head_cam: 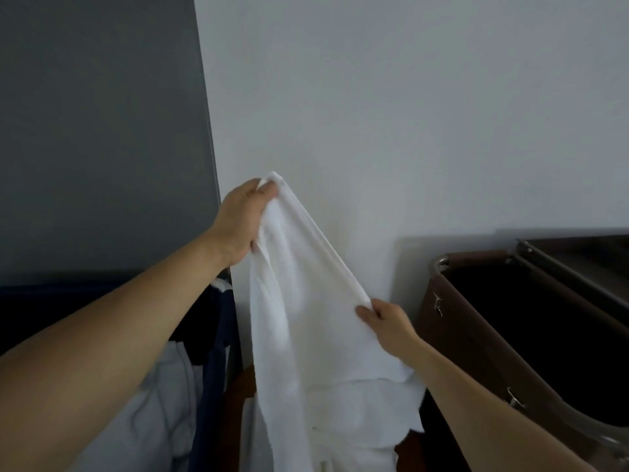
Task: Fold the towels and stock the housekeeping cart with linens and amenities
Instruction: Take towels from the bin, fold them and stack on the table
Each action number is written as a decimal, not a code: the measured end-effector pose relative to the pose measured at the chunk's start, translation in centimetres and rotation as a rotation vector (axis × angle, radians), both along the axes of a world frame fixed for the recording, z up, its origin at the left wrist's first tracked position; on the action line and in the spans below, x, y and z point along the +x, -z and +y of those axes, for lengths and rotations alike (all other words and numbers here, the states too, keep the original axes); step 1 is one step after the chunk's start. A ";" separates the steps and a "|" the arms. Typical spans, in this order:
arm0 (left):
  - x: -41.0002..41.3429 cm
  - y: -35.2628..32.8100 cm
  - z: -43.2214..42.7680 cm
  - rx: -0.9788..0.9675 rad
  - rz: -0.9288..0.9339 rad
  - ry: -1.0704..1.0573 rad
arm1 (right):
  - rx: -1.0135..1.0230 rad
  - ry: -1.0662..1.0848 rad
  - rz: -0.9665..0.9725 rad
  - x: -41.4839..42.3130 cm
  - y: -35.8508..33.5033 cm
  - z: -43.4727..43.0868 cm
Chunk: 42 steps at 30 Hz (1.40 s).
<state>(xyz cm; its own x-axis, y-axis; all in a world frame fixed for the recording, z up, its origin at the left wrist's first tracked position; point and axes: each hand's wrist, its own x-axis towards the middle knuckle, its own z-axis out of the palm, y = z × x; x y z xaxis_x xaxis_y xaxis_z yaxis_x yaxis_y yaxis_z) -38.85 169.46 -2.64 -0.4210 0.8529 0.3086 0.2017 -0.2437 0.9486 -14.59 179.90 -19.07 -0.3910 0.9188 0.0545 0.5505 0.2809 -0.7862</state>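
A white towel (306, 318) hangs in the air in front of a pale wall. My left hand (241, 219) pinches its upper corner, raised high at centre left. Lower and to the right, my right hand (388, 321) pinches the same hemmed edge, which runs taut and slanted between the two hands. The rest of the towel drops in loose folds to the bottom of the view. The housekeeping cart (510, 335) stands at the right, with a brown bag on a metal frame, open and dark inside.
A dark blue bin (218, 352) at lower left holds pale crumpled linen (163, 403). A grey panel (102, 131) fills the upper left, and the white wall (408, 114) is close behind the towel. A brown surface (243, 383) shows between bin and towel.
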 end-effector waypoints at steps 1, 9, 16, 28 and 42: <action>-0.2 0.6 0.2 -0.048 0.163 -0.048 | 0.051 0.053 0.003 0.3 -0.9 0.5; 5.4 3.6 1.6 -0.195 0.796 0.342 | 0.344 -0.241 0.213 -2.7 -12.6 -2.4; 4.2 1.8 1.6 -0.146 0.604 0.089 | 0.024 -0.124 0.012 0.9 -4.2 -1.7; 5.9 0.6 2.8 -0.097 0.326 -0.061 | -0.166 -0.150 0.039 0.0 1.4 -4.2; 6.3 4.7 1.6 -0.424 0.712 0.442 | 0.127 -0.167 0.265 0.9 -9.9 -2.5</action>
